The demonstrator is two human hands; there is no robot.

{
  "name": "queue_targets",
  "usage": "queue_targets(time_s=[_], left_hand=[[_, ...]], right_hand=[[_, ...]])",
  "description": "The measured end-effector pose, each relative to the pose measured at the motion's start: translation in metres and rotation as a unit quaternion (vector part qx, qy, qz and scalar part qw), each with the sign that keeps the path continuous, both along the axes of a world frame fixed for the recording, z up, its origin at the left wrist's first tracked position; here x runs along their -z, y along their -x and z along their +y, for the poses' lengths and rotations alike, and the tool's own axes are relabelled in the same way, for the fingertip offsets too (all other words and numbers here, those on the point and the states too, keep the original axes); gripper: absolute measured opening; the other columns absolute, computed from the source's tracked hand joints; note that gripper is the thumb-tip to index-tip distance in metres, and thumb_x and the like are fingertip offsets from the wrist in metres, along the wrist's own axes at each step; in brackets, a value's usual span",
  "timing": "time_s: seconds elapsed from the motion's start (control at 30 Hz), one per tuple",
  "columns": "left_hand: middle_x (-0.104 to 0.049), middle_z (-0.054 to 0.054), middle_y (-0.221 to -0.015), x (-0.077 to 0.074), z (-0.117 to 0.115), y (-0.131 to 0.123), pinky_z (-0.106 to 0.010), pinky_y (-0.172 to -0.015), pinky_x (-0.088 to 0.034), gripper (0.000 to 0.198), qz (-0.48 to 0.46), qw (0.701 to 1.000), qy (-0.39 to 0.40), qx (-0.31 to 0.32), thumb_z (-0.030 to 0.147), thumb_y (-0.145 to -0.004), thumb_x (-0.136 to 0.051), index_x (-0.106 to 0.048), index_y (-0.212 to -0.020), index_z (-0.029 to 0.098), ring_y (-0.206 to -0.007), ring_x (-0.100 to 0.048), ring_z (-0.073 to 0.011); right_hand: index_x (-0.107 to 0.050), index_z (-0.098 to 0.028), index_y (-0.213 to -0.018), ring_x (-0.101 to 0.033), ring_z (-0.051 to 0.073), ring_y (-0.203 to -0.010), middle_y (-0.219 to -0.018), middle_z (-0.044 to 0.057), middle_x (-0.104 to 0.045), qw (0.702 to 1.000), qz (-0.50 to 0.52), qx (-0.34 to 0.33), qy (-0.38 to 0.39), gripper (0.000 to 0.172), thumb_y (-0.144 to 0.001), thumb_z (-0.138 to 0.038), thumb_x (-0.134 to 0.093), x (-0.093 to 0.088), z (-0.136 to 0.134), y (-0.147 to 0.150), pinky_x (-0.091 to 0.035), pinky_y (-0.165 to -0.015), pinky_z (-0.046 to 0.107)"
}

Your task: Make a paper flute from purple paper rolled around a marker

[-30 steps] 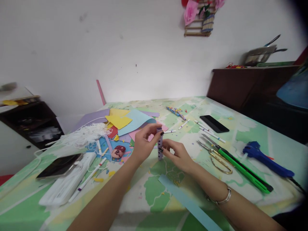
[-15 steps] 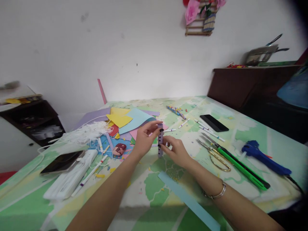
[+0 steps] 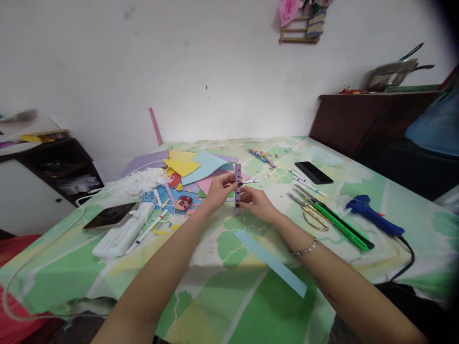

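A narrow purple paper strip with a row of dark dots [image 3: 238, 173] stands upright between my hands over the table. My left hand [image 3: 221, 191] pinches it around its middle, thumb on the near face. Lower down, my right hand [image 3: 258, 202] grips the same strip near its bottom end with thumb and fingers. Just in front of my hands, a light blue paper strip [image 3: 270, 261] lies slantwise and reaches over the table's near edge. White markers [image 3: 251, 181] lie behind my right hand.
Scissors [image 3: 309, 213], a green utility knife [image 3: 344, 226], a blue glue gun [image 3: 376, 215] and a black phone [image 3: 313, 172] lie to the right. On the left are coloured paper sheets [image 3: 206, 167], a tangled white cord [image 3: 143, 184], another phone [image 3: 110, 216] and a white power strip [image 3: 122, 234].
The camera view has shifted, showing more of the table's near side. My left hand sits lower along the dotted strip, whose top now shows above the fingers.
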State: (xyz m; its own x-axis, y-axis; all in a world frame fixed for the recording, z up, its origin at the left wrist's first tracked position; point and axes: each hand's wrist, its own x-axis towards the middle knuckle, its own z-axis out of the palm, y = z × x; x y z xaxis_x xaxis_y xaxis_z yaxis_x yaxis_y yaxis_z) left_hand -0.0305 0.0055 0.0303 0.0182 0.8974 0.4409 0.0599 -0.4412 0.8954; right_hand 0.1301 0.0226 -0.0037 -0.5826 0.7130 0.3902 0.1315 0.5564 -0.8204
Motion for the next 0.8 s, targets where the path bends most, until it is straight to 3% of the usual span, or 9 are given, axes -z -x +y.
queue_targets(time_s=[0.17, 0.4, 0.53, 0.8], left_hand=[[-0.069, -0.005, -0.082, 0.004, -0.002, 0.006, -0.029, -0.075, -0.048, 0.032, -0.012, 0.999, 0.007, 0.053, 0.029, -0.060, -0.077, -0.067, -0.087, 0.014, -0.077, -0.062, -0.0154], [-0.066, -0.003, -0.078, 0.008, -0.012, 0.014, -0.029, -0.073, -0.049, 0.027, 0.008, 0.991, 0.026, 0.133, 0.023, -0.056, -0.080, -0.068, -0.078, 0.014, -0.075, -0.062, -0.0152], [-0.066, -0.003, -0.073, 0.009, -0.015, 0.014, -0.031, -0.074, -0.049, 0.030, 0.024, 0.989, 0.051, 0.138, 0.023, -0.053, -0.081, -0.068, -0.078, 0.013, -0.073, -0.062, -0.0156], [-0.065, -0.003, -0.076, 0.015, -0.011, 0.013, -0.028, -0.072, -0.047, 0.029, 0.022, 0.993, 0.033, 0.114, 0.025, -0.056, -0.079, -0.066, -0.078, 0.013, -0.072, -0.059, -0.0138]], right_hand=[[-0.057, -0.017, -0.091, -0.065, 0.015, -0.075, -0.083, 0.002, -0.067, 1.000, 0.006, -0.002, 0.000, 0.021, -0.070, -0.017, -0.060, 0.005, -0.001, 0.002, -0.052, -0.070, 0.028], [-0.061, -0.017, -0.084, -0.066, 0.017, -0.070, -0.076, 0.002, -0.068, 0.999, -0.019, -0.007, -0.030, 0.016, -0.068, -0.015, -0.060, 0.008, -0.007, 0.002, -0.052, -0.066, 0.027], [-0.060, -0.017, -0.079, -0.066, 0.017, -0.071, -0.076, 0.003, -0.069, 0.999, -0.022, -0.007, -0.037, 0.011, -0.068, -0.015, -0.060, 0.007, -0.009, 0.002, -0.052, -0.065, 0.027], [-0.063, -0.016, -0.085, -0.067, 0.018, -0.076, -0.080, 0.004, -0.070, 1.000, -0.016, -0.022, -0.004, 0.016, -0.069, -0.015, -0.060, 0.007, -0.009, 0.001, -0.051, -0.070, 0.028]])
